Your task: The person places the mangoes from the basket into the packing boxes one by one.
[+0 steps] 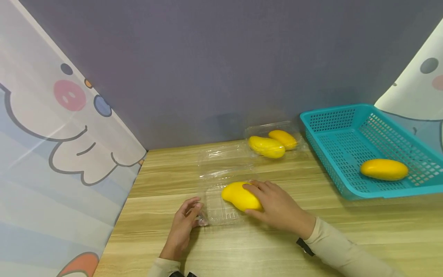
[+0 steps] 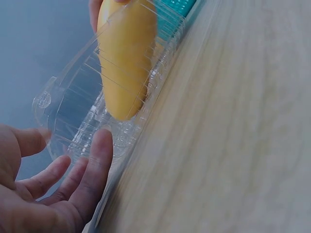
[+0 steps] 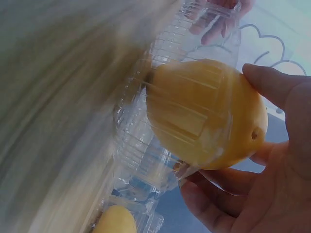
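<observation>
My right hand (image 1: 277,206) grips a yellow mango (image 1: 240,195) from its right side, fingers over the far side and thumb on the near side. The mango sits over the base of an open clear plastic clamshell container (image 1: 219,209), tilted with one end down inside the walls in the left wrist view (image 2: 124,63). The container's lid (image 1: 225,161) is folded back flat toward the wall. At the left edge of the container, my left hand (image 1: 185,221) holds the rim between thumb and fingers.
Behind the lid, a second clear container (image 1: 294,152) holds two mangoes (image 1: 266,147), against the grey wall. A teal plastic basket (image 1: 332,175) stands at the right with one mango (image 1: 384,169) in it. A printed cartoon sheet (image 1: 69,127) borders the wooden table (image 1: 152,184) on the left.
</observation>
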`<move>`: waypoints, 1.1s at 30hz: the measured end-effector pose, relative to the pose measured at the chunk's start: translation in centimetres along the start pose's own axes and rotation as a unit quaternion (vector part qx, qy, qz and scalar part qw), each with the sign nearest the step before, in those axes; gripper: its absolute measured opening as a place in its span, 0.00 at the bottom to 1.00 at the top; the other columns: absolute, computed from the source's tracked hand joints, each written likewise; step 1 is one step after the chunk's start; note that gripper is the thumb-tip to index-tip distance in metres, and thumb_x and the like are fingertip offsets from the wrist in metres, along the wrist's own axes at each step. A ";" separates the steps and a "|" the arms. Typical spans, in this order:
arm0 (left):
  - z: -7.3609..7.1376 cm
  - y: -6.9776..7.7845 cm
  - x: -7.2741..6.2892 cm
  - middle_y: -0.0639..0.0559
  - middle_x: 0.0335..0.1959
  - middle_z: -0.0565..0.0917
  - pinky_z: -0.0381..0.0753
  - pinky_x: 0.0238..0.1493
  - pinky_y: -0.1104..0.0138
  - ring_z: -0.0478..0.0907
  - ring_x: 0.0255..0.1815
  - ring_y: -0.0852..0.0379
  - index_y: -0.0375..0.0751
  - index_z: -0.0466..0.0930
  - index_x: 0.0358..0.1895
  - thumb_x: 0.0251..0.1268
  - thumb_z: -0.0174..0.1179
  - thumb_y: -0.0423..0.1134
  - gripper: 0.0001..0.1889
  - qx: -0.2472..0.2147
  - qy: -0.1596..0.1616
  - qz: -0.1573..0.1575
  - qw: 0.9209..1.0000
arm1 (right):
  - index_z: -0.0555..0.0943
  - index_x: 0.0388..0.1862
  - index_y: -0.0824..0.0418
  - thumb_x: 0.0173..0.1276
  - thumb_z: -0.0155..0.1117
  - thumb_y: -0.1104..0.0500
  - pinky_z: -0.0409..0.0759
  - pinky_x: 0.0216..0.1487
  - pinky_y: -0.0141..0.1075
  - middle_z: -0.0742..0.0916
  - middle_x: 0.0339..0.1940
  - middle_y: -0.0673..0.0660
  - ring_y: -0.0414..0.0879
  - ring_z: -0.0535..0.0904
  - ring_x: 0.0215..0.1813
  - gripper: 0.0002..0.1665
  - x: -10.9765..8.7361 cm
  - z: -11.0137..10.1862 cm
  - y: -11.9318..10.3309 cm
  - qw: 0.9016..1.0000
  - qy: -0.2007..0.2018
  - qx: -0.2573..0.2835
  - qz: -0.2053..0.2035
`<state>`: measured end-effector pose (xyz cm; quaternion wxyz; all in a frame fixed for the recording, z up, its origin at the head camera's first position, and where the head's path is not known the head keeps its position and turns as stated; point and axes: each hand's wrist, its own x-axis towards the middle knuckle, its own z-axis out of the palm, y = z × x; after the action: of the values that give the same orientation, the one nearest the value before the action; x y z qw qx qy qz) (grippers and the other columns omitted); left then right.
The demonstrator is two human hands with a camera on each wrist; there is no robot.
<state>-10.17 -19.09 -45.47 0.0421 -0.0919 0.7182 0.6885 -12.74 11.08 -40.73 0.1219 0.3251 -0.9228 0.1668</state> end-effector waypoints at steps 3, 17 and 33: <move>0.1 0.0 0.0 0.38 0.62 0.73 0.85 0.43 0.65 0.72 0.52 0.55 0.35 0.68 0.67 0.75 0.55 0.40 0.22 0.002 0.001 0.000 1.000 | 0.71 0.71 0.48 0.69 0.61 0.36 0.74 0.66 0.56 0.79 0.67 0.61 0.60 0.78 0.63 0.36 0.0 0.1 -0.1 1.000 -0.012 0.003 -0.001; 0.0 0.0 -0.2 0.44 0.57 0.73 0.85 0.43 0.64 0.72 0.52 0.54 0.35 0.67 0.67 0.74 0.56 0.43 0.24 0.001 -0.008 0.009 1.000 | 0.69 0.72 0.46 0.80 0.47 0.49 0.71 0.62 0.53 0.75 0.72 0.63 0.57 0.76 0.67 0.24 -0.1 0.5 0.1 0.997 -0.044 -0.025 -0.059; 0.1 0.1 -0.1 0.46 0.56 0.74 0.84 0.44 0.64 0.72 0.53 0.54 0.37 0.68 0.66 0.74 0.58 0.43 0.23 0.006 0.006 0.003 1.000 | 0.73 0.70 0.45 0.79 0.52 0.52 0.74 0.60 0.54 0.80 0.66 0.61 0.56 0.77 0.67 0.23 1.2 0.3 -0.1 0.996 -0.073 -0.005 -0.058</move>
<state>-10.12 -18.95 -45.34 0.0369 -0.0936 0.7226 0.6839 -13.63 10.28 -40.58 0.0653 0.3885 -0.9097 0.1312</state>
